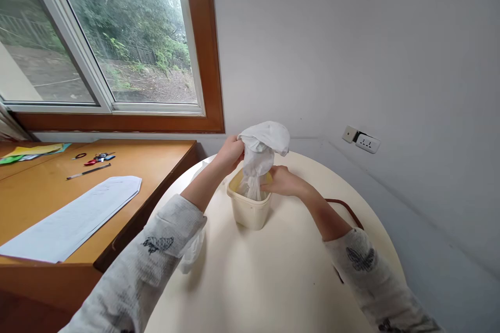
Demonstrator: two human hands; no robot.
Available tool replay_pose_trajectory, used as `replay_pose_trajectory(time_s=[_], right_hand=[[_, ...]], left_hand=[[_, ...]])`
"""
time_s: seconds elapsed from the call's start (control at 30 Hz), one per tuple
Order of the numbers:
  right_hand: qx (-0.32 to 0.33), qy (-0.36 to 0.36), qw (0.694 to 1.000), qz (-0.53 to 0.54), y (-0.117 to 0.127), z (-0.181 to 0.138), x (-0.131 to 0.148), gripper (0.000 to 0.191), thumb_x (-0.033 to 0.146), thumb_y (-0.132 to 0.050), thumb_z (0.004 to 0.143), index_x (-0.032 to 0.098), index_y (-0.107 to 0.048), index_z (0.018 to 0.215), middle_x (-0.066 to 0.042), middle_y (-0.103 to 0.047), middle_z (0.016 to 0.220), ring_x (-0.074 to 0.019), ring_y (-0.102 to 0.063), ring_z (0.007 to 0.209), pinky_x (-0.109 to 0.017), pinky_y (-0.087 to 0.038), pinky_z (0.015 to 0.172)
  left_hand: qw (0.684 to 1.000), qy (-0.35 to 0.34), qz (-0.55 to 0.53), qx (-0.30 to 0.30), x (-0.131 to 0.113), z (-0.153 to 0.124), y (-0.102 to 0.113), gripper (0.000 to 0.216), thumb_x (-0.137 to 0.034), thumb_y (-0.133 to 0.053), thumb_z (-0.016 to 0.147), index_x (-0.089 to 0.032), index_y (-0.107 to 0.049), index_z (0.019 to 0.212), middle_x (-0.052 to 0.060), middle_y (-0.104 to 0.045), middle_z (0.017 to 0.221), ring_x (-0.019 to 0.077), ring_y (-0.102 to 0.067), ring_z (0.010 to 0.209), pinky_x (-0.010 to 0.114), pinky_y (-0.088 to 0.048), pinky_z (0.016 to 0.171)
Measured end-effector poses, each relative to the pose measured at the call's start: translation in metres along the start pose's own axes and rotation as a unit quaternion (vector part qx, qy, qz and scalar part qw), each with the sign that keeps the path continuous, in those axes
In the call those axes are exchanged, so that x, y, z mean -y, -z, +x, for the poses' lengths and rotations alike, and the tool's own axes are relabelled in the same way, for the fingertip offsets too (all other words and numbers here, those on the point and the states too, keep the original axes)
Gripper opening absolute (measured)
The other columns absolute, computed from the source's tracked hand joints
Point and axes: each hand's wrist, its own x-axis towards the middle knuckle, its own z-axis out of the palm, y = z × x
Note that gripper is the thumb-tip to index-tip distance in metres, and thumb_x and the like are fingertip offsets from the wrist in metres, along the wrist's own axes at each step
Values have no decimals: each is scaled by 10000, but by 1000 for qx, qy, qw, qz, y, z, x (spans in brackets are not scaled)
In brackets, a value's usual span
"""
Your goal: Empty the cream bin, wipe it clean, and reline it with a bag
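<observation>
No text I can read anywhere, faint print on the white paper sheet [78, 213] lying on the wooden bench [156, 161] too small to make out.

Round cream table [273, 281]: beige tub [250, 213], plastic bag [193, 250], brown cord [346, 205].

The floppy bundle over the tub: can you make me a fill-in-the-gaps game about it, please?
1. The left hand grips the top of a bundle that is ____ in colour.
2. The right hand is at the rim of the tub, which stands on a table whose top is ____ in shape.
3. The long sheet of paper lies on a wooden desk, on the person's ____ side.

Missing words: white; round; left.
</observation>
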Motion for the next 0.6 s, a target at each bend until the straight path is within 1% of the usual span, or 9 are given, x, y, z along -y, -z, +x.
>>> replay_pose_trajectory(time_s=[0.07,0.1,0.13,0.2,0.27,0.33,0.43,0.5,0.6], right_hand=[[7,-20,1000,13,-2,-1,5,248,356,-570,725,235,-598,940,-64,-643,919,-262,-582,870,-301,-414,650],[6,-16,1000,21,-2,-2,7,201,374,-532,758,225,-603,874,-67,-649,892,-250,-590,819,-290,-406,613],[2,-9,999,32,-2,-1,9,198,379,-485,792,217,-597,811,-68,-654,869,-237,-594,777,-283,-398,588],[-17,2,999,44,-2,0,11,269,372,-391,846,208,-573,735,-66,-661,814,-218,-594,713,-275,-385,555],[-46,0,998,34,-2,4,12,307,363,-337,872,206,-564,739,-68,-665,795,-213,-594,694,-275,-379,552],[-65,-15,998,8,-2,10,11,324,368,-317,882,199,-567,767,-88,-665,795,-225,-594,696,-286,-374,566],[-67,-31,997,-16,-7,21,8,324,371,-329,879,185,-581,795,-127,-665,821,-250,-598,717,-306,-369,587],[-53,-34,998,-24,-13,28,6,288,366,-385,858,185,-595,781,-133,-671,837,-259,-604,742,-310,-375,599],[-25,-33,999,-20,-21,33,4,180,349,-514,791,202,-616,784,-105,-683,850,-259,-611,780,-304,-395,619]], left_hand=[[999,8,-34,-1,-3,-1,0,147,-282,-596,625,-152,-582,692,-4,-567,599,135,-540,592,269,-435,607],[998,14,-58,-4,-6,-1,0,161,-301,-603,625,-158,-572,694,-10,-554,592,137,-542,595,264,-433,607],[996,19,-83,-11,-8,-2,0,170,-315,-607,628,-164,-558,690,-17,-539,582,139,-543,602,259,-432,608],[991,21,-127,-34,-12,-1,2,171,-321,-607,635,-174,-526,669,-25,-510,563,139,-544,617,249,-432,615],[988,7,-148,-50,-14,0,5,157,-308,-600,644,-179,-515,674,-24,-520,587,138,-547,647,249,-441,637],[986,-12,-161,-51,-12,2,8,151,-303,-593,654,-182,-524,711,-13,-558,655,145,-558,706,267,-455,683],[987,-24,-149,-57,-2,6,14,177,-305,-602,662,-195,-538,786,-3,-594,730,158,-569,791,293,-463,745],[990,-5,-126,-59,9,7,17,196,-278,-623,651,-199,-542,812,-4,-602,731,155,-576,787,291,-467,747],[993,41,-103,-40,24,5,23,226,-203,-636,626,-182,-552,835,6,-615,728,151,-591,725,300,-486,713]])
